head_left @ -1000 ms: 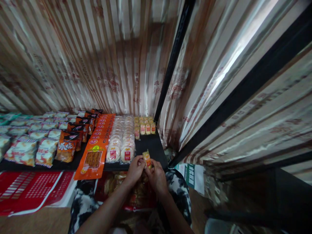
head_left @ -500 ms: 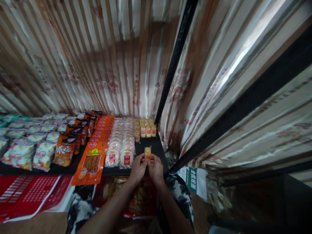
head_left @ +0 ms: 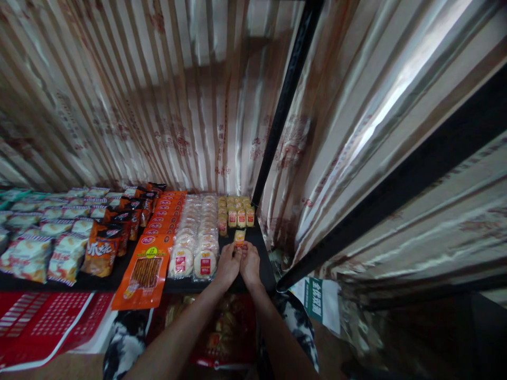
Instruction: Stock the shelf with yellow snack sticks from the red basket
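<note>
From where I stand, the person's left hand (head_left: 227,265) and right hand (head_left: 251,262) meet out over the bare front part of a black shelf (head_left: 256,234). Both grips are clamped on one small, yellow, plastic-wrapped packet with an orange-red label (head_left: 239,237), fingertips pinching its lower part from either side while its top stands clear. The packet is upright, just in front of a cluster of matching small yellow packets with red labels (head_left: 241,217); whether its base touches the shelf I can't tell, as the fingers hide it.

To handle this well, I'd keep the pinch light and even, since a slick wrapper could crease or twist if one side presses harder. The label should stay square, like the ones behind it. I'd keep the left knuckles clear of the round white crackers in clear wrappers (head_left: 205,264), which lie just beside that hand and would probably slip out of line at a nudge. Any letting go would best come only once the base is flat, both sides easing off together, because so narrow a packet may topple.
</note>
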{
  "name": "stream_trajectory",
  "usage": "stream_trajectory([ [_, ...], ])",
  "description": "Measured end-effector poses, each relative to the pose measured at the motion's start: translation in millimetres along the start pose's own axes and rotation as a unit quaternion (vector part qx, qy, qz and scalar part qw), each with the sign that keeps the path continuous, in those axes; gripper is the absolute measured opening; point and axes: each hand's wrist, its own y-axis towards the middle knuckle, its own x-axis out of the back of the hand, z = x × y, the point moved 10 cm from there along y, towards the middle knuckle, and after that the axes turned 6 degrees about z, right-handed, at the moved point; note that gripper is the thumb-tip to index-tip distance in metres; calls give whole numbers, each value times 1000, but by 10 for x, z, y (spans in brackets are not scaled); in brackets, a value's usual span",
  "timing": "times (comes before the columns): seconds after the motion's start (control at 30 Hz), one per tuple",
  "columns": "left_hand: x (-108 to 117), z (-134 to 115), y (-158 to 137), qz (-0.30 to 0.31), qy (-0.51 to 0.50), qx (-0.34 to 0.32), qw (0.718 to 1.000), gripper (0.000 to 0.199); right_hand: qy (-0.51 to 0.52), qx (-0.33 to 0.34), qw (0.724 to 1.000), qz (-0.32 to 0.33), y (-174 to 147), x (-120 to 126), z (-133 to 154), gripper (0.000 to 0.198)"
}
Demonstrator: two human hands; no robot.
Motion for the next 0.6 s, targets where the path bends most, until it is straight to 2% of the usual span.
stream_trajectory([
  [0.17,-89,-24,107,36,53,-2,998,42,16,-4,1000,-2,181,-101,-107,28],
  [0.6,-90,16,343,43,77,25,996,42,10,-6,1000,10,444,-195,-51,29],
])
